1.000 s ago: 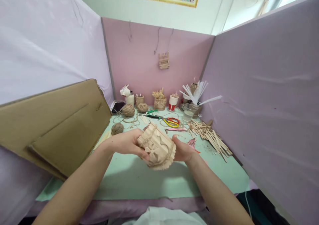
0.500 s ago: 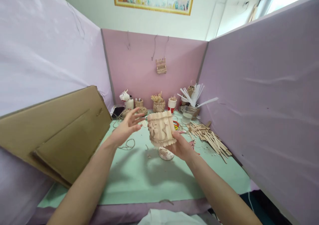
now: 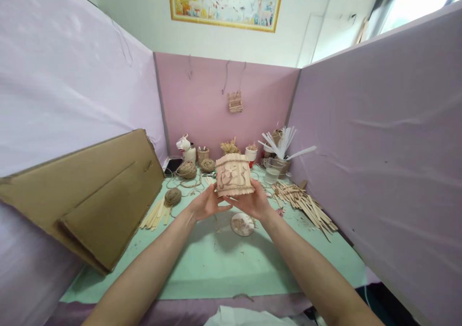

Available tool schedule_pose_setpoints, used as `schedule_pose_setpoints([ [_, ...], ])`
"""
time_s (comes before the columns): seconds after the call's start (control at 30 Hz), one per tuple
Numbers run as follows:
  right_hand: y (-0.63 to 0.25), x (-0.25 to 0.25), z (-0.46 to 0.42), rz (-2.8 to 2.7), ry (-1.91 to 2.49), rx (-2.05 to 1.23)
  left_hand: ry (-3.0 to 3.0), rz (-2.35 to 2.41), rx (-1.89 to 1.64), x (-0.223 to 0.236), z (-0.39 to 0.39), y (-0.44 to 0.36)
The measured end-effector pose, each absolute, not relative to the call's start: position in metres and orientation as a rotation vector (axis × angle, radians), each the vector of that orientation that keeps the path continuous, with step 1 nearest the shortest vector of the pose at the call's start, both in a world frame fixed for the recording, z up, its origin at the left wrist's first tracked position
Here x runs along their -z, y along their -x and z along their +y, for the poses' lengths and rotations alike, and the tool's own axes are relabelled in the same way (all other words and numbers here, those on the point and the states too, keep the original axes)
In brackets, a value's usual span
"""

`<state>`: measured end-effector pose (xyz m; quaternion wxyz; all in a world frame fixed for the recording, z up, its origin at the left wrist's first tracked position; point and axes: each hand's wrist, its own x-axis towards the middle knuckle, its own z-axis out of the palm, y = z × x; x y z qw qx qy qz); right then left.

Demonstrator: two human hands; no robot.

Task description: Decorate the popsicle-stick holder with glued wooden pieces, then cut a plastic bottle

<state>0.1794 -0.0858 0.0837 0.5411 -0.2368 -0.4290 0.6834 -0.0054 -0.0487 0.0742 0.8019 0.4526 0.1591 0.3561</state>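
Observation:
A round holder made of upright wooden craft sticks is held up above the table, with rope-like bands near its top and bottom and a flower and curved shapes on its side. My left hand grips it at the lower left. My right hand holds its lower right, fingers reaching beneath. Some fingertips are hidden behind it. Below, on the table, lies a round whitish dish with brownish stains.
Loose wooden sticks lie right; pale sticks and a twine ball lie left. Cardboard sheets lean at the left wall. Along the back stand a paper cup, a clear plastic cup and white strips.
My left hand has moved right and taken hold of the stick holder, which has turned so a different side faces me. The view has tilted up slightly.

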Motion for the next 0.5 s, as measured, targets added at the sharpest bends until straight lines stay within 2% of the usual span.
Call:
schedule_pose_setpoints([
  [0.17,-0.176,-0.081,-0.083,-0.944,0.552,-1.834,-0.998,0.349,-0.698,-0.057,-0.044,0.006],
  [0.27,-0.173,-0.081,-0.079,-0.973,0.659,-1.853,-0.97,0.367,-0.72,-0.052,-0.046,0.008],
  [0.5,-0.181,-0.079,-0.063,-1.092,1.11,-1.419,-0.906,0.513,-1.014,-0.055,-0.045,0.01],
])
